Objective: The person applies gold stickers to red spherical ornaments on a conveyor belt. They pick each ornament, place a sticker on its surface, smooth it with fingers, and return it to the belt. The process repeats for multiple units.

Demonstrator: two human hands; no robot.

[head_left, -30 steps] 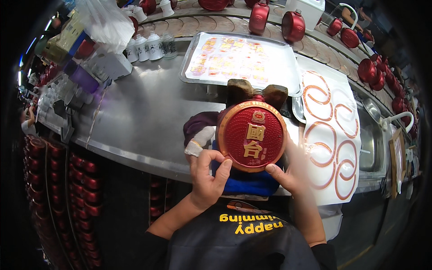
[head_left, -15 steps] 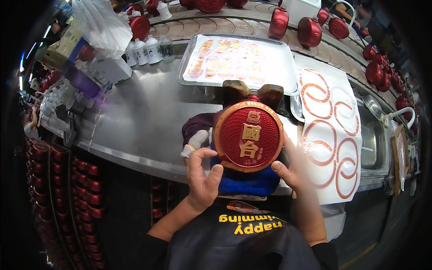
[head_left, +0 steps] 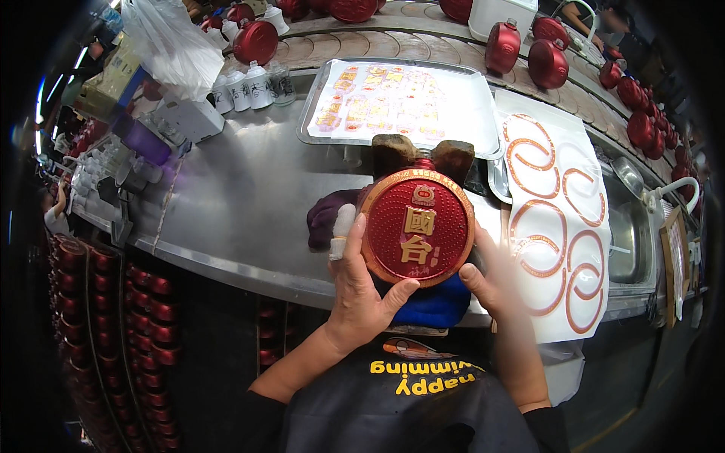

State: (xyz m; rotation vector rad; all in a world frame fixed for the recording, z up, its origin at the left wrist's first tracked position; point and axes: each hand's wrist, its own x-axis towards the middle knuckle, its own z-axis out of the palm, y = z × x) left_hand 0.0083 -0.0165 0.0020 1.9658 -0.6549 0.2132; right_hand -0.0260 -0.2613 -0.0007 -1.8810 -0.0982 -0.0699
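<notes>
A round, flat red bottle (head_left: 389, 226) with raised gold characters and a copper-coloured rim faces me, its neck pointing away. My left hand (head_left: 356, 291) grips its left side, thumb at the lower rim, a white cover on one finger. My right hand (head_left: 487, 275) holds the right side, its thumb by the rim and its other fingers partly hidden and blurred. Beyond the rim, two dark worn blocks (head_left: 455, 155) flank the neck. A blue cloth (head_left: 434, 303) lies under the bottle, and a purple cloth (head_left: 325, 219) is beside my left fingers.
A metal tray (head_left: 304, 124) holds a sheet of gold and red decals. Ring-shaped decals lie on a white sheet (head_left: 570, 283) to the right, before a sink (head_left: 630, 253). Red bottles (head_left: 547, 64) stand on the conveyor behind; white bottles (head_left: 258, 84) stand at back left.
My left hand has moved up and right against the bottle's side, its covered finger now raised along the rim. Bottles on the conveyor have shifted to the right.
</notes>
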